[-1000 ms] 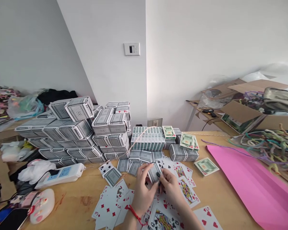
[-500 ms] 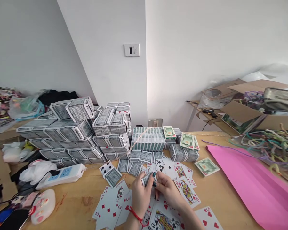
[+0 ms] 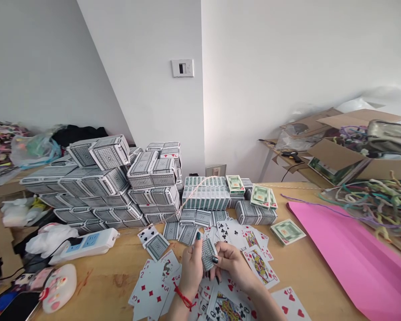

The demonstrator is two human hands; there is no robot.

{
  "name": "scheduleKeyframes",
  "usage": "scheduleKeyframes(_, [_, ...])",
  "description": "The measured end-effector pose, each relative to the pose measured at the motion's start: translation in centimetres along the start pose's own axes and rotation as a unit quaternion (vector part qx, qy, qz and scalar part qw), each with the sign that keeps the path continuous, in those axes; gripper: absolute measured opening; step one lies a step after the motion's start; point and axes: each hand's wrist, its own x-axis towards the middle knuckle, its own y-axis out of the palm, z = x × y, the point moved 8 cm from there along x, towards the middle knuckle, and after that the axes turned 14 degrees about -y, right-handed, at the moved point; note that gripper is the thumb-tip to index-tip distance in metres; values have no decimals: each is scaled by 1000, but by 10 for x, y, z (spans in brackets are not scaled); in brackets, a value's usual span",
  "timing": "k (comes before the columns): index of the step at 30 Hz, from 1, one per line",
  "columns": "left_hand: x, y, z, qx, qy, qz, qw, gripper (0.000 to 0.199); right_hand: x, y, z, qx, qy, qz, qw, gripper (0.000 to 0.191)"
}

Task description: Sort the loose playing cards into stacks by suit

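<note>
Holding a grey-backed card (image 3: pixel 208 254) over the middle of the wooden table (image 3: pixel 96 290), just above a scatter of loose cards. Grasps its left edge with the left hand (image 3: pixel 191 267), thumb laid straight along that side, and pinches its lower right part with the right hand (image 3: pixel 233 264), pressing a dark-nailed thumb onto the patterned back. Cannot tell from this angle a single card from a thin bunch. Wears a red bracelet (image 3: pixel 184 298) on the left wrist. Has face-up diamonds (image 3: pixel 150 293) to the left of that wrist, a queen of clubs (image 3: pixel 227 308) between the forearms and a five of hearts (image 3: pixel 290 306) right of the right forearm. Faces, farther back, a tall stack of grey-patterned blocks (image 3: pixel 108 154) to the left, a row of green-edged boxes (image 3: pixel 205 198) near the centre, and, to the right, a flat green box (image 3: pixel 288 232) just beside a pink sheet (image 3: pixel 347 263).
</note>
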Motion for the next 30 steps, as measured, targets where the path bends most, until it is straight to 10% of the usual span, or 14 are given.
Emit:
scheduleKeyframes(17, [1, 5, -4, 26, 47, 17, 998, 36, 0, -44, 3, -115, -77, -182, 973, 38])
scheduleKeyframes(24, [8, -23, 5, -12, -3, -88, 996, 42, -20, -62, 42, -576, -190, -272, 747, 30])
scheduleKeyframes(30, [11, -29, 6, -75, -21, -88, 993, 52, -13, -66, 27, -674, -122, -244, 687, 53])
